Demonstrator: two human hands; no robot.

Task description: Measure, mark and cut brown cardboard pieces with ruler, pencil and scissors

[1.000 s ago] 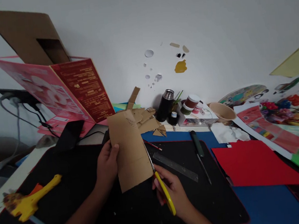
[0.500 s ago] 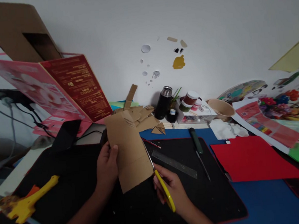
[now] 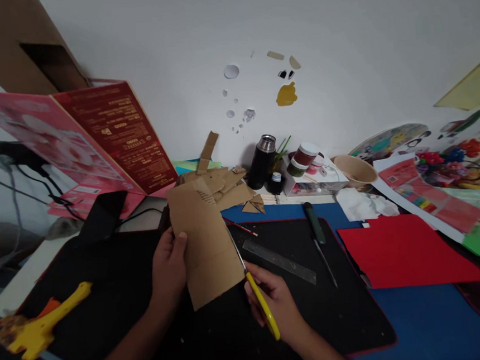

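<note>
The left hand [image 3: 169, 264] has a closed pinch on the cardboard [image 3: 206, 250], thumb flat on its front near the left edge, the other fingers mostly hidden behind. The right hand [image 3: 278, 300] is curled round the scissors [image 3: 262, 304], smooth yellow plastic at the handle, thin metal at the blades; how far the blades are parted I cannot tell. They lie along the card's right edge. The card is a matt brown, roughly oblong piece, tilted over the black mat [image 3: 345, 327], with faint creases and a printed patch near its top.

Just right of it lie a slim pencil [image 3: 242, 227] and a clear, scuffed, straight ruler [image 3: 278, 260], then a tool [image 3: 314, 224] with a rounded dark green handle and a narrow metal shaft. Farther right is a flat red sheet [image 3: 410, 252]. Behind the card, ragged brown scraps [image 3: 235, 194] are heaped beside a black cylindrical flask [image 3: 261, 167] with a shiny steel top
</note>
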